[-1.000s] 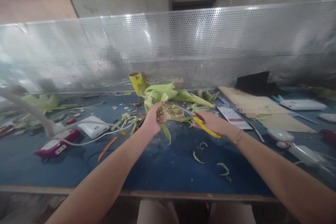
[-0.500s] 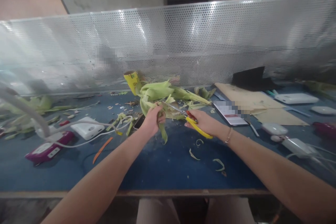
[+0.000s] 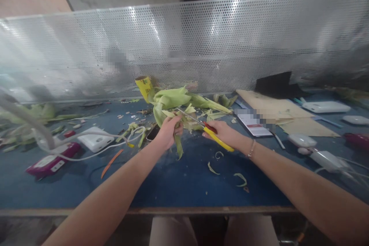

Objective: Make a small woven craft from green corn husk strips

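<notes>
Corn husk, pale green and bunched, sits just beyond the left hand over the far half of the blue table; whether it rests fully on the surface is hard to tell. Its long axis runs mostly sideways, the bulky folds at the left and a narrow, pointed end reaching right and slightly nearer the person. The left hand is the nearer one: its thumb and fingers are pinched together on the husk's near side, and a loose husk end hangs below them.

From the right, the right hand grips the scissors, its fingers wrapped round the yellow and red handles. The blades slant away and leftward, tips just beside the left fingertips; whether they touch the husk or stand parted cannot be made out.

Curled scraps lie nearer the person. A dark phone shows by the left wrist, and a lit phone lies beyond the right one. Behind the husk, a yellow tube leans near the perforated panel.
</notes>
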Available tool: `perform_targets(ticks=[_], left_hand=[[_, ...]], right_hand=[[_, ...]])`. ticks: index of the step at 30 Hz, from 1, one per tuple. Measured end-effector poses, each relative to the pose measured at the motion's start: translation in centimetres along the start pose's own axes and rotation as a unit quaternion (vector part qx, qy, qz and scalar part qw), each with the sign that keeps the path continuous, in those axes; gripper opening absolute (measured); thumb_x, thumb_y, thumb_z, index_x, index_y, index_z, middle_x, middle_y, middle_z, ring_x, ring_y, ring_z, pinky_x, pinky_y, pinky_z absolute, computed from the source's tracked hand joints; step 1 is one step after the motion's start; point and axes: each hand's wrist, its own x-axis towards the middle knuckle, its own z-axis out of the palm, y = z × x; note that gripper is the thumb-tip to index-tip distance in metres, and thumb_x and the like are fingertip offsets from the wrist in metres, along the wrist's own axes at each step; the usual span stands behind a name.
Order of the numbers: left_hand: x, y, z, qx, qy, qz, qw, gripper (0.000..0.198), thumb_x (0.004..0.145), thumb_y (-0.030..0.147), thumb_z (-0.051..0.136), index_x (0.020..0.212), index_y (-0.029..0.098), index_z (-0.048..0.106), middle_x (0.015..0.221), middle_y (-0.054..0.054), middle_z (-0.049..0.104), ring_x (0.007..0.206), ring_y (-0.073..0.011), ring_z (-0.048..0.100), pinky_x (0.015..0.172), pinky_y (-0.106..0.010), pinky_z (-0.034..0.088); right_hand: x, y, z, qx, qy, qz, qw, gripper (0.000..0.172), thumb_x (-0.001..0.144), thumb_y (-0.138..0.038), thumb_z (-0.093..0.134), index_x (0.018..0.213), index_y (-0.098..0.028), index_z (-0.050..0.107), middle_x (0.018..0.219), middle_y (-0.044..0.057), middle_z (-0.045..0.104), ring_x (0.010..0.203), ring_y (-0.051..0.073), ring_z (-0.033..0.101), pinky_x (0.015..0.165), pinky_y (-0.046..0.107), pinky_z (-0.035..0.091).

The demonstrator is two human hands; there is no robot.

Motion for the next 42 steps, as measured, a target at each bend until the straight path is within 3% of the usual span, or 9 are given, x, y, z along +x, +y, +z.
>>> perform_targets(ticks=[6, 18, 32, 42], left_hand=[[-0.1, 0.1, 0.2, -0.001, -0.005, -0.003, 1.0, 0.031, 0.068, 0.026, 0.069, 0.073, 0.02, 0.039, 0.047, 0.008, 0.043, 0.033, -0.0016, 0.027, 0.037, -0.016, 0.017], [-0.3, 0.2, 0.3, 0.007, -0.004, 0.005, 1.0, 0.03, 0.069, 0.029, 0.07, 0.071, 0.019, 0.041, 0.05, 0.007, 0.047, 0.033, -0.0007, 0.028, 0.037, -0.015, 0.018], [-0.3, 0.3, 0.2, -0.016, -0.024, -0.003, 1.0, 0.029, 0.071, 0.027, 0.068, 0.072, 0.019, 0.04, 0.051, 0.006, 0.05, 0.033, -0.0006, 0.028, 0.036, -0.014, 0.02], [-0.4, 0.5, 0.6, -0.001, -0.007, 0.014, 1.0, 0.032, 0.069, 0.029, 0.07, 0.07, 0.019, 0.039, 0.047, 0.007, 0.046, 0.032, -0.0006, 0.026, 0.036, -0.015, 0.019]], right_hand=[[0.3, 0.4, 0.4, 0.019, 0.001, -0.019, 1.0, 0.036, 0.08, -0.052, 0.051, 0.067, -0.018, 0.05, 0.057, -0.003, 0.046, 0.055, 0.012, 0.041, 0.054, 0.025, 0.032], [-0.1, -0.2, -0.1, 0.007, 0.003, 0.006, 1.0, 0.037, 0.078, -0.053, 0.055, 0.07, -0.017, 0.055, 0.058, -0.002, 0.047, 0.055, 0.011, 0.039, 0.054, 0.025, 0.03], [0.0, -0.1, 0.2, 0.035, -0.009, -0.04, 0.999, 0.037, 0.081, -0.052, 0.046, 0.069, -0.017, 0.048, 0.06, -0.003, 0.044, 0.057, 0.011, 0.04, 0.055, 0.024, 0.03], [-0.3, -1.5, -0.6, -0.087, 0.002, 0.025, 0.996, 0.034, 0.085, -0.047, 0.049, 0.071, -0.017, 0.056, 0.064, 0.003, 0.059, 0.058, 0.014, 0.051, 0.054, 0.025, 0.031]])
